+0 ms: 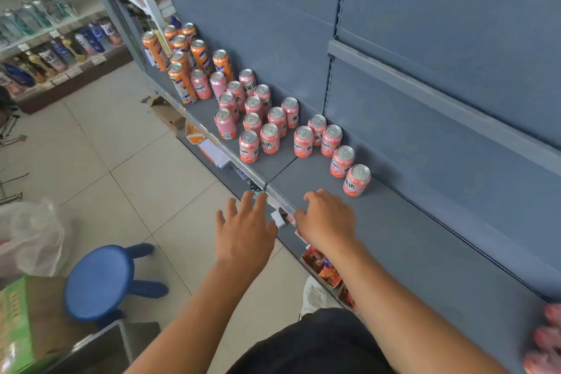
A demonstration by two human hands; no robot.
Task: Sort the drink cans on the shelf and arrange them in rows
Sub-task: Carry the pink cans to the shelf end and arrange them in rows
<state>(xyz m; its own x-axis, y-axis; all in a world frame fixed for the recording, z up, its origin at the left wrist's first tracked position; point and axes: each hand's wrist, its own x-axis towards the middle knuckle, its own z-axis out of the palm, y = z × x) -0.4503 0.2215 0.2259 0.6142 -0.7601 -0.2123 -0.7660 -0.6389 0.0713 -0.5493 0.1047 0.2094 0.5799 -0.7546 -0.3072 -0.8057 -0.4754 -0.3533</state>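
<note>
Several pink drink cans (pixel 269 138) stand upright in a loose cluster on the grey shelf (pixel 409 237). A short diagonal line of them ends at the nearest pink can (pixel 356 180). Several taller orange cans (pixel 182 82) stand further left along the shelf. My left hand (pixel 243 231) hovers in front of the shelf's front rail, fingers spread, holding nothing. My right hand (pixel 329 220) rests over the shelf's front edge, fingers curled down, empty. Both hands are well short of the cans.
A clear price rail (pixel 243 165) runs along the shelf front. More pink cans (pixel 546 340) show blurred at the far right edge. A blue stool (pixel 100 282), a green carton (pixel 21 322) and a plastic bag (pixel 30 237) stand on the tiled floor at left. Snack packs (pixel 324 267) lie on the shelf below.
</note>
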